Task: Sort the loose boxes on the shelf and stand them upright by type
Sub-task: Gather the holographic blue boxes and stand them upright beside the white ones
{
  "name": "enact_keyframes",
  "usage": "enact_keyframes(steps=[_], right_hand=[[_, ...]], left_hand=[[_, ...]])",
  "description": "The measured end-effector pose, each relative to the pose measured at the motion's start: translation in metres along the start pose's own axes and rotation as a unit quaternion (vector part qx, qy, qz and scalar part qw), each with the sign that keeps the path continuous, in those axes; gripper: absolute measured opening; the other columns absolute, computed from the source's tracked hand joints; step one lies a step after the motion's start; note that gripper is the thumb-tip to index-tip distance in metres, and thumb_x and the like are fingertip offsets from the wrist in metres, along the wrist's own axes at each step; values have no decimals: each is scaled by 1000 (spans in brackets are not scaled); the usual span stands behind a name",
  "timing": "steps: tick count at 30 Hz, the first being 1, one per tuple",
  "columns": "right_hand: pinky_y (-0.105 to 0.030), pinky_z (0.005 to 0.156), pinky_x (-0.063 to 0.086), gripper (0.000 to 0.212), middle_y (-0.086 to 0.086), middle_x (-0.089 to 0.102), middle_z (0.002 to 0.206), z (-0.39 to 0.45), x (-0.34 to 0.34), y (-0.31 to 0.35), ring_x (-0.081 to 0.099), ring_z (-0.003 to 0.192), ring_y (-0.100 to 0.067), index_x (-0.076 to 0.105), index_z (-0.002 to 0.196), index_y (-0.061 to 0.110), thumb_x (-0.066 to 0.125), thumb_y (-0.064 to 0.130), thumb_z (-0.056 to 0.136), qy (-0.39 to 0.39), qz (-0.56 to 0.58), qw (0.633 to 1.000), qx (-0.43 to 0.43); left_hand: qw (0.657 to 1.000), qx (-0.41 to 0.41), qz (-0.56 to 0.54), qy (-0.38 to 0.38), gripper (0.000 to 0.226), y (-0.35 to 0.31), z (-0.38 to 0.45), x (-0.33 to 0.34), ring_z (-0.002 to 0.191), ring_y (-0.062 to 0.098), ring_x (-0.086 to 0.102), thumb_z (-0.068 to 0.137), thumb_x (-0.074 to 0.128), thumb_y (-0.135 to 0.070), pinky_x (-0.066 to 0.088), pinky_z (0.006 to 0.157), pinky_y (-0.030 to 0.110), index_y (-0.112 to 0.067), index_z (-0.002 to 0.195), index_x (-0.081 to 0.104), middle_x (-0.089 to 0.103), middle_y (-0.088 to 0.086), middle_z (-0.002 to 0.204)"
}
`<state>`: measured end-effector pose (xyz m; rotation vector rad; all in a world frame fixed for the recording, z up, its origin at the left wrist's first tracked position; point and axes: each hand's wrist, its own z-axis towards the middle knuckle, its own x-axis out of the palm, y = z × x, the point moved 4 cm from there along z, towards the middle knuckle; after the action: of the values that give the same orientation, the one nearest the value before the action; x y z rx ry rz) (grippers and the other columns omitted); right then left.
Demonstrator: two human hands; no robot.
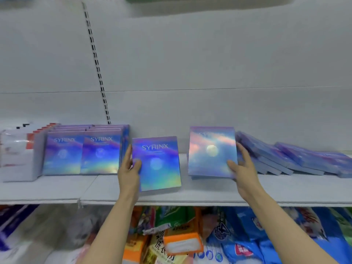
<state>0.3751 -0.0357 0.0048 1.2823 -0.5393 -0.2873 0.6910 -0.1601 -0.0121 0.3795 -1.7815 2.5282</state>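
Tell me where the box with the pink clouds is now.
In the head view, the pink-cloud box stands right of centre on the shelf, held by the right hand, beside the toppled boxes.

Even, diffuse light falls from above, bright on the white back panel [209, 63] and the shelf [228, 191]. Shadows are soft: a faint band under the upper shelf at the top edge, and dimmer space below the shelf's front edge. The holographic boxes [82, 155] show rainbow glare. The whole picture is slightly soft; packets [181, 235] at the bottom are blurred. Wide-angle distortion bends the slotted upright [96, 61] and stretches the corners.
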Motion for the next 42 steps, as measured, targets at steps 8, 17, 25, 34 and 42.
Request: enact_keyframes(steps=[8,17,25,34,42], right_hand=[[-32,83,56,65,-4,68,117,-49,52,-5,64,104,-21,48,136,35,50,-11,91,22,31,999,-35],[-26,84,54,66,0,67,121,-91,150,-18,63,103,-15,49,137,29,48,-16,89,5,53,997,-63],[-23,76,55,65,1,73,97,-119,226,-45,63,91,-17,53,131,37,50,-13,90,3,75,996,-47],[-35,80,55,69,-13,68,96,-110,261,-58,64,87,-22,52,134,41,51,-11,89,20,29,999,-27],[-51,89,53,66,-13,71,103,-103,287,-75,67,98,-32,49,139,36,53,-9,91,40,7,999,-7]], left_hand=[[999,-12,-39,-28,65,-16,11,-58,63,6,36,90,53,8,38,69,9,-30,142,50,40,-4,74],[999,2,-33,-2,65,-36,46,-149,64,10,30,90,54,7,35,63,9,-34,139,51,38,-4,74],[1000,2,-21,-11,63,-37,87,-233,68,14,31,90,54,6,37,63,8,-34,140,52,45,-2,82],[997,-32,-47,-47,64,-22,107,-280,80,21,48,92,52,7,49,79,35,-40,135,55,52,6,88],[998,-27,-35,-46,58,-27,125,-295,87,11,65,96,50,6,59,67,22,-30,142,49,66,-7,101]])
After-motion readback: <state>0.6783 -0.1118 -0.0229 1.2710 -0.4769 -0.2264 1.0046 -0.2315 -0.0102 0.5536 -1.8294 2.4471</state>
